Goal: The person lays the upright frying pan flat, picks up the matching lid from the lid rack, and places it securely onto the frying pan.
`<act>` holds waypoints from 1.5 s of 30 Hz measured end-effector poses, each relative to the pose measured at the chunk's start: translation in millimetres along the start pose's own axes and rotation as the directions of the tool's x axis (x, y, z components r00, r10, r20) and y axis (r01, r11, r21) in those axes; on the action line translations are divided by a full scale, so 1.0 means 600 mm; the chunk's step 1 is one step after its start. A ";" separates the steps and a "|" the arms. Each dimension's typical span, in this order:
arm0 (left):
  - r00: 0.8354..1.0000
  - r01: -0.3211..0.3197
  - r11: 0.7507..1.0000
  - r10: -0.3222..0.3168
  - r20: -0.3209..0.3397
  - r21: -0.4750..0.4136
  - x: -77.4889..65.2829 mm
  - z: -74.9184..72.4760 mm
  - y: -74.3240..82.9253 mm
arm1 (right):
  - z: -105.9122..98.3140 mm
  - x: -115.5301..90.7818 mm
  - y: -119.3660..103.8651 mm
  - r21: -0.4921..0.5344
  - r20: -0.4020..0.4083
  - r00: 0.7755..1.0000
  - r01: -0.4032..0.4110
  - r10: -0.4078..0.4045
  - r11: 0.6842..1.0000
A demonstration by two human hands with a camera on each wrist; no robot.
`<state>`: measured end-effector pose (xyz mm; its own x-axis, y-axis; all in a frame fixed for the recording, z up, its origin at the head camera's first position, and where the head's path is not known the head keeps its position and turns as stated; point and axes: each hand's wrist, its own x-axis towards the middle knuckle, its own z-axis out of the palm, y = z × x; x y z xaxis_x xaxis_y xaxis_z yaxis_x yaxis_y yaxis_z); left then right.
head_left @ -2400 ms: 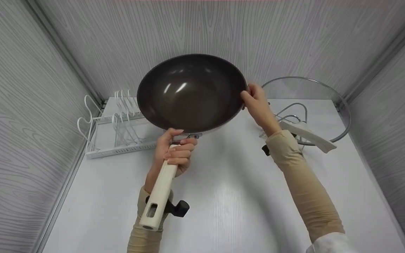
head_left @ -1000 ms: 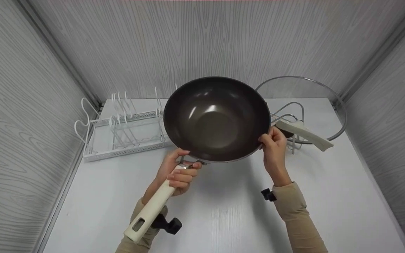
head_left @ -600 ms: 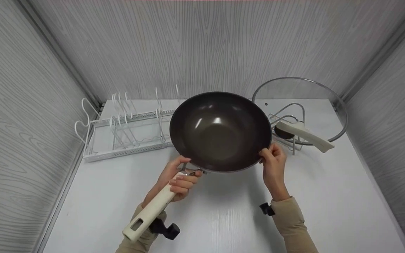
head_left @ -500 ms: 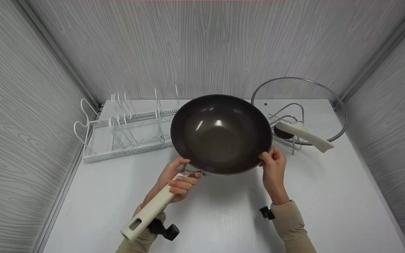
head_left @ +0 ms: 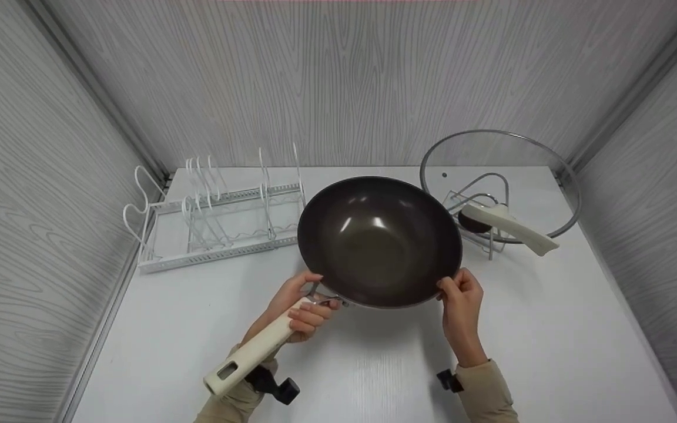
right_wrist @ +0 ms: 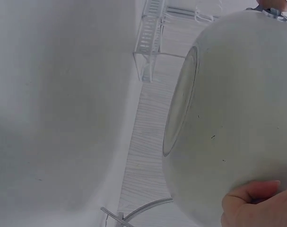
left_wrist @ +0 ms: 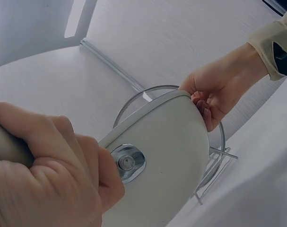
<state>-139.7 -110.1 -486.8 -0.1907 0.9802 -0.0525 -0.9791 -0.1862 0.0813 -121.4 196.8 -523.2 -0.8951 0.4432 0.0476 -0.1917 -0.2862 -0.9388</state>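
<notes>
The pan (head_left: 379,241) is held tilted above the counter (head_left: 368,385), its dark inside showing. The left hand (head_left: 303,311) is curled round the handle (head_left: 256,353), thumb at the rim (head_left: 385,306); the right hand (head_left: 462,311) pinches the rim at the near right. A rack (head_left: 218,257) stands to the left, and to the right a lid (head_left: 526,188) leans on a wire stand (head_left: 491,247)

A booth-like workspace is suggested by wood-grain panels (head_left: 350,82) set around a white tabletop (head_left: 550,329). A kitchen note is added by a wok (head_left: 376,247) and wire rack (head_left: 215,256).
</notes>
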 end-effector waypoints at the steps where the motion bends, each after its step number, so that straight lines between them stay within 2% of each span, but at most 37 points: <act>1: 1.000 0.004 1.000 -0.004 -0.003 0.003 0.001 -0.003 0.001 | -0.002 -0.001 0.002 -0.006 -0.004 1.000 -0.003 0.003 1.000; 12: 0.998 0.059 0.998 -0.059 -0.010 0.036 0.007 -0.031 0.014 | -0.020 -0.016 0.023 -0.022 -0.039 0.999 -0.029 0.028 0.999; 19: 0.997 0.069 0.997 -0.068 -0.025 0.039 0.013 -0.044 0.019 | -0.029 -0.019 0.032 -0.052 -0.053 0.998 -0.036 0.033 0.998; 34: 0.993 0.114 0.993 -0.114 -0.007 -0.025 0.026 -0.080 0.030 | -0.045 -0.026 0.048 -0.076 -0.123 0.989 -0.086 0.077 0.993; 39: 0.993 0.116 0.992 -0.118 -0.022 -0.054 0.028 -0.088 0.033 | -0.049 -0.029 0.050 -0.074 -0.129 0.988 -0.093 0.083 0.993; 45: 0.993 0.105 0.994 -0.107 -0.055 -0.043 0.030 -0.094 0.036 | -0.052 -0.030 0.052 -0.123 -0.141 0.987 -0.100 0.082 0.987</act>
<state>-168.5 -100.3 -542.2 -0.0881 0.9894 -0.1156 -0.9959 -0.0849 0.0324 -99.1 206.4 -564.2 -0.8423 0.5333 -0.0783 -0.0504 -0.2225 -0.9736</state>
